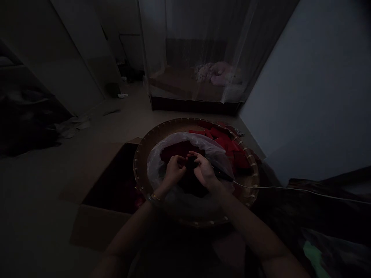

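Note:
In a dim room a round woven tray [145, 154] lies before me with a clear plastic bag [216, 154] on it. Dark red pieces [178, 148] fill the bag. More red pieces [224, 141] are piled on the tray's far right. My left hand [174, 170] and my right hand [204, 168] meet over the bag, fingers curled and pinched together on a small dark piece [189, 162] between them. A bangle sits on my left wrist.
An open cardboard box [113, 181] stands left of the tray. A thin white cable [290, 189] runs right from the tray. A netted bed [197, 83] with a pink bundle stands at the back. A wall rises on the right; dark cloth lies low right.

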The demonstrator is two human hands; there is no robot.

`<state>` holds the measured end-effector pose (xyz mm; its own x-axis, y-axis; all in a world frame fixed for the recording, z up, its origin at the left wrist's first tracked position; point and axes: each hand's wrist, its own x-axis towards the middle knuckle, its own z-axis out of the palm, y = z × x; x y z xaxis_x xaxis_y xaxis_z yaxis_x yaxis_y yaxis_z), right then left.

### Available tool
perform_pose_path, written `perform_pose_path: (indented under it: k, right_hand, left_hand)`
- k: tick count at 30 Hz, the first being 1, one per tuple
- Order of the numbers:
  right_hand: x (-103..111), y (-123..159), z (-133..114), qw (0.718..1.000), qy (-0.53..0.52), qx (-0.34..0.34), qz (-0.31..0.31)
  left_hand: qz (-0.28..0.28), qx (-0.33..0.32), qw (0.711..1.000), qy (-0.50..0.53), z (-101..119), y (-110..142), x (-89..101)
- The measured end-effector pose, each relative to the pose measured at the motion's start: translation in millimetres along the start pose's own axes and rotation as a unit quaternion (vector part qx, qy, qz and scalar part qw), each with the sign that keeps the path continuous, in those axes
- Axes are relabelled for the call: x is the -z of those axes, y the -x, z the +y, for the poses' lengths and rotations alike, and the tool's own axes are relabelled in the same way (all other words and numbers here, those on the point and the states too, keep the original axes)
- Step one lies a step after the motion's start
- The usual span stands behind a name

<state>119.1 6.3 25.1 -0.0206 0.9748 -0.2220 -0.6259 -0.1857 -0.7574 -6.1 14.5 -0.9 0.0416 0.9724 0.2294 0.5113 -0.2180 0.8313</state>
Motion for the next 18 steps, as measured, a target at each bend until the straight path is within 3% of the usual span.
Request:
perform_pose_path:
  k: [11,18]
  right_hand:
    - [7.0,-5.1,11.9,0.993,0.088,0.072,0.008]
    - [22.8,-5.5,9.0,0.955,0.282,0.090,-0.039]
  left_hand:
    - [0.003,0.004,1.000,-0.015,-2.5,-1.3,-3.0]
    - [0.002,-0.005,1.000,-0.007,-9.9,-3.3,-1.2]
